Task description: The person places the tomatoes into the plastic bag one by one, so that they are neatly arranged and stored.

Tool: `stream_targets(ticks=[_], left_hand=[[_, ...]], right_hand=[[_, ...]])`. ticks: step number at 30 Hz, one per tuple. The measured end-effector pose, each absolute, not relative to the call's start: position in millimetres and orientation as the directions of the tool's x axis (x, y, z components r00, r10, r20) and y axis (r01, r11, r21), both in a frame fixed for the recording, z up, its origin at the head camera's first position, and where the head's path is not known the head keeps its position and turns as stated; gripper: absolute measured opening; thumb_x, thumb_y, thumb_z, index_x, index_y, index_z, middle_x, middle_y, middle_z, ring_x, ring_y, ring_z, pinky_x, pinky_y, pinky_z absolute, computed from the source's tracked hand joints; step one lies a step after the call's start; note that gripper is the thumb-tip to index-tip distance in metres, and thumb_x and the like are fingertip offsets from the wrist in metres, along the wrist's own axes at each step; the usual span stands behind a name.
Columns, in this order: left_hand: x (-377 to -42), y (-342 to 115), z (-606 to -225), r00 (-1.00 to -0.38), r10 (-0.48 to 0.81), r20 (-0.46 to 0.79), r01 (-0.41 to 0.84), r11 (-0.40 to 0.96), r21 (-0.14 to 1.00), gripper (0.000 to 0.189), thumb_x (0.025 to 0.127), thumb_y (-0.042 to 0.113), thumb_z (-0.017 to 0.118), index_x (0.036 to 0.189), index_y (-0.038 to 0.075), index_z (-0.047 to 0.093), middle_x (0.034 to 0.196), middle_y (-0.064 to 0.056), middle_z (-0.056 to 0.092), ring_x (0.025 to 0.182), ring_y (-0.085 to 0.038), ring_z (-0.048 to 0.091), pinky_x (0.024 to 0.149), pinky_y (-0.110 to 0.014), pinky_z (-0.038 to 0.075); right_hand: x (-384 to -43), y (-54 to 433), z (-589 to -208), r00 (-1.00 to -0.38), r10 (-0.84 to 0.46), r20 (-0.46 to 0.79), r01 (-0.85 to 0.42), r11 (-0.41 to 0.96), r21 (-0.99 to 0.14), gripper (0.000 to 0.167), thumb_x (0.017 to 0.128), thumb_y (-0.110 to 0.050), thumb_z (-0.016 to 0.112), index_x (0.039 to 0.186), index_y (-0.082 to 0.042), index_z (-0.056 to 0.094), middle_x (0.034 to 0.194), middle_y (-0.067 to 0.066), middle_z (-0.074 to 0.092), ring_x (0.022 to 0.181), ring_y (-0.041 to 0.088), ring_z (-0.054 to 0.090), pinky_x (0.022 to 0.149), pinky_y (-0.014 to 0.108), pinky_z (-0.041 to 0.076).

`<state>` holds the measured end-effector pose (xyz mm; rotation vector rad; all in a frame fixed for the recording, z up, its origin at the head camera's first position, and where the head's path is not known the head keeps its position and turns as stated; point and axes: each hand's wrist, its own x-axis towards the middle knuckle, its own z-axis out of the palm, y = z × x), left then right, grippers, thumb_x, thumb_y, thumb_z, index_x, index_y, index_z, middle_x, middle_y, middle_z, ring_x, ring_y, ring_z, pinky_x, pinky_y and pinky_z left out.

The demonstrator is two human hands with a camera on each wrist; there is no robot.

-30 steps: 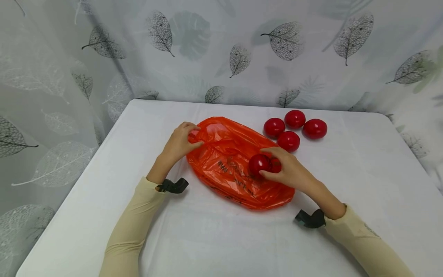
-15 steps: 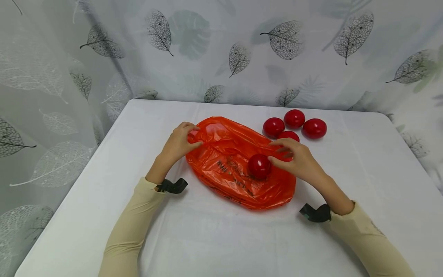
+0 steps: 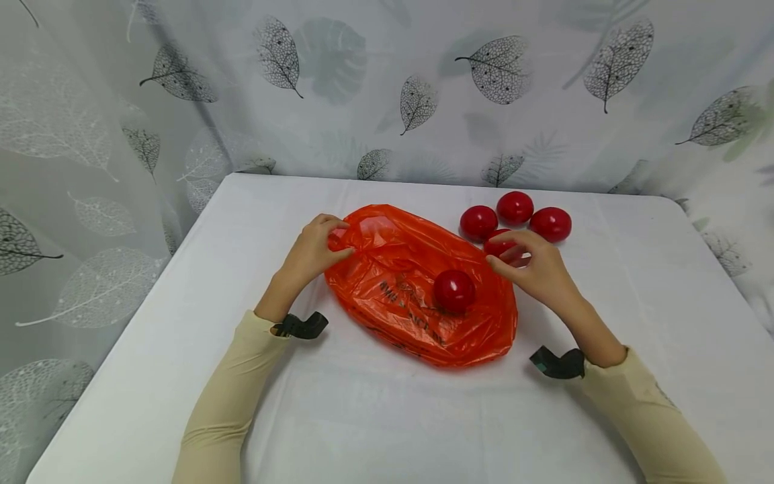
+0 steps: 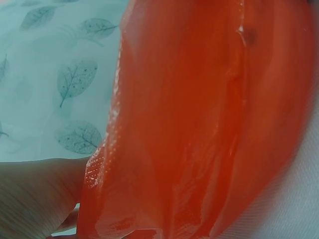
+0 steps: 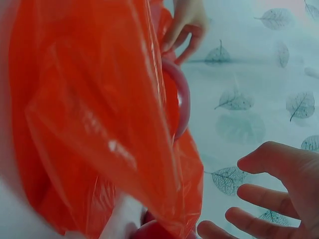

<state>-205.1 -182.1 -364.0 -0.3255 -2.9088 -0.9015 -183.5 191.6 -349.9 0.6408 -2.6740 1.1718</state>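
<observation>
An orange-red plastic bag (image 3: 387, 289) with dark print lies spread on the table. One glossy red tomato (image 3: 455, 291) sits in its crinkled middle and rises past the bag's edge in the right wrist view. My left hand (image 3: 311, 250) holds the bag's left rim between thumb and fingers; the film hides most of that hand in the left wrist view. Beyond the bag's right rim, my right hand (image 3: 538, 265) hovers with spread fingers (image 5: 264, 196) and holds nothing. It partly covers the nearest tomato (image 3: 497, 243) of a small group.
Three more red tomatoes, at the back left (image 3: 479, 222), the rear (image 3: 515, 208) and the right (image 3: 550, 224), lie behind my right hand. A white cloth covers the table (image 3: 375, 417). Leaf-patterned curtain (image 3: 387, 87) hangs along the back and sides.
My right hand has let go of the tomato on the bag and moved right and back toward the tomato group. The left hand has stayed at the bag's rim.
</observation>
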Motion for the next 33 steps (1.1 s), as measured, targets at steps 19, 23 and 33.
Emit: stream_targets(ticks=[19, 23, 33], left_hand=[[-204, -183, -365, -0.974, 0.18, 0.139, 0.227, 0.808, 0.544, 0.047, 0.084, 0.018, 0.077, 0.123, -0.003, 0.063, 0.131, -0.02, 0.053, 0.12, -0.037, 0.052, 0.101, -0.048, 0.047], [-205, -182, -365, -0.975, 0.178, 0.134, 0.222, 0.81, 0.542, 0.047, 0.084, 0.018, 0.077, 0.123, -0.003, 0.063, 0.13, -0.02, 0.053, 0.12, -0.037, 0.051, 0.101, -0.048, 0.047], [-205, -182, -364, -0.972, 0.184, 0.144, 0.233, 0.809, 0.54, 0.046, 0.083, 0.017, 0.078, 0.122, -0.003, 0.063, 0.129, -0.02, 0.054, 0.119, -0.037, 0.052, 0.103, -0.048, 0.045]], right_hand=[[-202, 208, -366, -0.925, -0.213, 0.316, -0.373, 0.668, -0.644, 0.035, 0.084, -0.01, 0.074, 0.115, 0.002, 0.064, 0.122, 0.024, 0.058, 0.106, 0.038, 0.054, 0.07, 0.015, 0.047], [-205, 210, -371, -0.934, -0.206, 0.293, -0.353, 0.674, -0.649, 0.041, 0.083, -0.01, 0.074, 0.12, 0.004, 0.062, 0.126, 0.026, 0.054, 0.11, 0.041, 0.05, 0.076, 0.043, 0.054], [-215, 216, -385, -0.949, -0.214, 0.23, -0.314, 0.638, -0.703, 0.058, 0.083, -0.011, 0.076, 0.132, 0.006, 0.049, 0.132, 0.03, 0.047, 0.115, 0.045, 0.047, 0.087, 0.064, 0.049]])
